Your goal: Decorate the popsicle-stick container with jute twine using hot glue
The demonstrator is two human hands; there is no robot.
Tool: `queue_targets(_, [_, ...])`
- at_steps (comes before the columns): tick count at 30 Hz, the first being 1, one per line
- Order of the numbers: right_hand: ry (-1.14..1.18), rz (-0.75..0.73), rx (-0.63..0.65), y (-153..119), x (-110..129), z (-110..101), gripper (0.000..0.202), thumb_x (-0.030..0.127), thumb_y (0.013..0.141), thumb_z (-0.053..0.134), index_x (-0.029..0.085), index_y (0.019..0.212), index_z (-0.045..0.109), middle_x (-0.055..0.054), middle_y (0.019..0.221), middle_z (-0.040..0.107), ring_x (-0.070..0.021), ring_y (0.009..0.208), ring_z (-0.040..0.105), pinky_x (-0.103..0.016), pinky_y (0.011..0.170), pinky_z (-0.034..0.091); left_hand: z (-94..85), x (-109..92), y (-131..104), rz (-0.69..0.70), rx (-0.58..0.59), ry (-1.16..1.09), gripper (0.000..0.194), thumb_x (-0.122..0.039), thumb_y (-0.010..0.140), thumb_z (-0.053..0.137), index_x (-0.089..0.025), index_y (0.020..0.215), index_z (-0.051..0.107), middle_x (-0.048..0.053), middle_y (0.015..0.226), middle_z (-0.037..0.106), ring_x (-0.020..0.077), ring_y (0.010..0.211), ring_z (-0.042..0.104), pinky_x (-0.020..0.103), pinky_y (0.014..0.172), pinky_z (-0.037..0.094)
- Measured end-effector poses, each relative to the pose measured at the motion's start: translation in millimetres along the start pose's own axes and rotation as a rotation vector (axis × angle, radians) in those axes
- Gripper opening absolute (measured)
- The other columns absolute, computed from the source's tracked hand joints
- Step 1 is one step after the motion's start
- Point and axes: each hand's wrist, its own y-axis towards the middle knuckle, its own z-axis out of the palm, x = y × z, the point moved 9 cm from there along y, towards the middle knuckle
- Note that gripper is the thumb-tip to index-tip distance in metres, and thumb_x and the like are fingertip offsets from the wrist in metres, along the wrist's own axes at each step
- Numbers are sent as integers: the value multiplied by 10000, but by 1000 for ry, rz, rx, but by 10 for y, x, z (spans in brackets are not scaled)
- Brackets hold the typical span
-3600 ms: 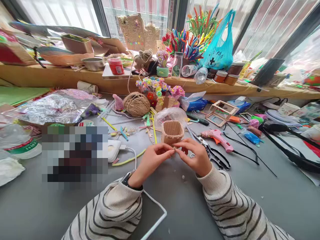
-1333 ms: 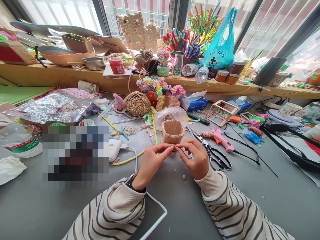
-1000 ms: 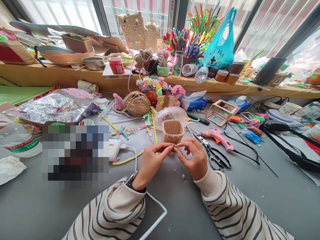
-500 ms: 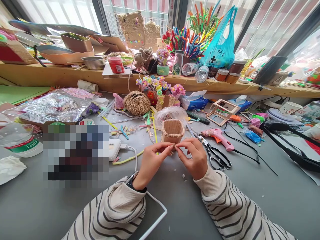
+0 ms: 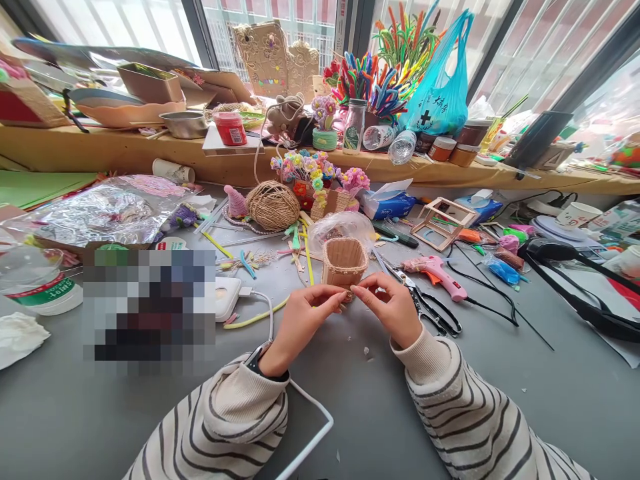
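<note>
Both grips, left hand (image 5: 300,320) and right hand (image 5: 395,308), pinched together on tiny piece (image 5: 349,291) before woven basket (image 5: 344,262); scissors (image 5: 425,305) just right, on counter (image 5: 450,400)

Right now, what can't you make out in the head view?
- The small piece pinched between left hand and right hand: too small, covered by fingertips.
- Mosaic-blurred patch: whatever lies beneath is hidden.
- Woven basket base: behind the fingers.
- White cable: runs off the bottom edge.

Tiny tan scrap (image 5: 349,291) between fingertips
</note>
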Motion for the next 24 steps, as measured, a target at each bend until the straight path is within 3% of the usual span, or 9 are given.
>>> queue_targets(5, [100, 188, 124, 3, -152, 107, 225, 380, 674, 632, 160, 632, 616, -11, 623, 626, -117, 587, 530, -245, 549, 407, 27, -39, 5, 29, 34, 37, 211, -347, 706, 582, -165, 766, 672, 23, 701, 671, 132, 622, 591, 228, 628, 476])
queue_targets(14, [158, 312, 206, -30, -222, 175, 216, 370, 624, 672, 160, 668, 647, -22, 686, 664, -135, 667, 573, -258, 643, 428, 53, -36, 15, 57, 79, 62, 180, -320, 713, 579, -182, 775, 675, 5, 723, 669, 111, 604, 571, 219, 621, 465])
queue_targets(20, [215, 341, 154, -60, -219, 160, 206, 368, 621, 672, 163, 637, 656, -31, 660, 664, -148, 656, 575, -274, 639, 423, 52, -9, 17, 25, 80, -30, 268, -329, 688, 614, -166, 902, 615, 18, 712, 668, 135, 640, 597, 236, 612, 476])
queue_targets(24, [253, 337, 132, -67, -221, 164, 204, 363, 635, 660, 160, 654, 658, -31, 663, 655, -137, 644, 557, -268, 628, 416, 22, -22, 22, 22, 48, -22, 200, -337, 681, 614, -152, 753, 641, 16, 687, 654, 125, 609, 584, 237, 619, 478])
